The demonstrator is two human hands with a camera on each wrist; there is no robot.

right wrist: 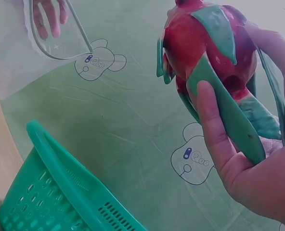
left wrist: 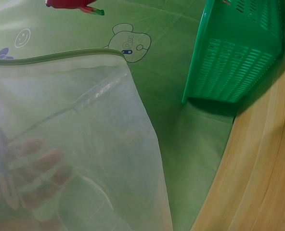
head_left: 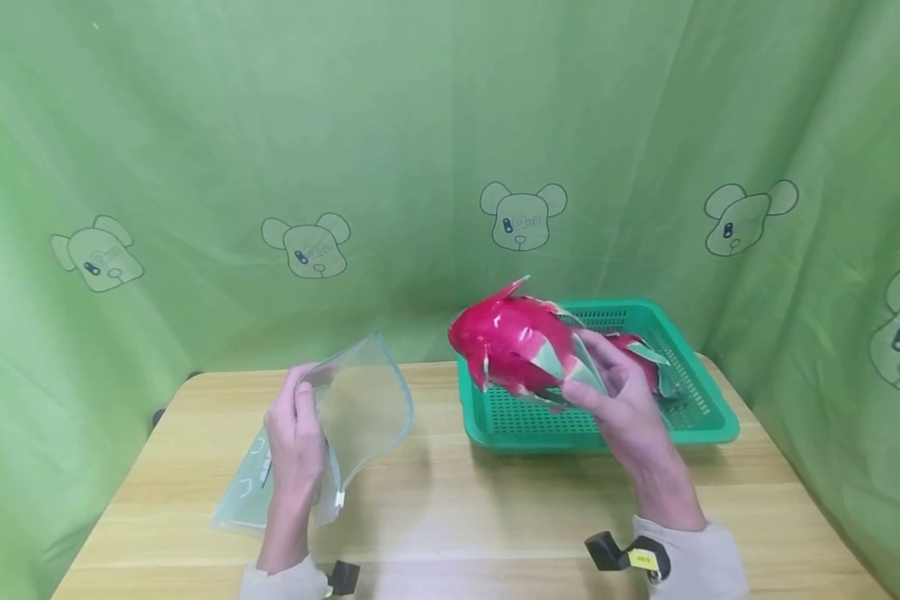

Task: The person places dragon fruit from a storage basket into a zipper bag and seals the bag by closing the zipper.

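A clear zip bag (head_left: 367, 400) with a white slider hangs from my left hand (head_left: 296, 433), which grips it near its mouth; the mouth gapes toward the right. Through the film in the left wrist view, the fingers (left wrist: 41, 168) show blurred. My right hand (head_left: 622, 400) holds a red dragon fruit (head_left: 506, 342) with green-tipped scales above the green basket (head_left: 487, 433). In the right wrist view the thumb and fingers curl round the leafy end of the dragon fruit (right wrist: 210, 53). Another dragon fruit (head_left: 637, 350) lies in the basket, partly hidden behind the right hand.
The basket stands at the back right of the wooden table (head_left: 435, 517). Under the left hand, a flat clear bag part with printed marks (head_left: 243, 492) reaches toward the table. A green curtain (head_left: 420, 167) with bear-head prints surrounds the table at the back and sides.
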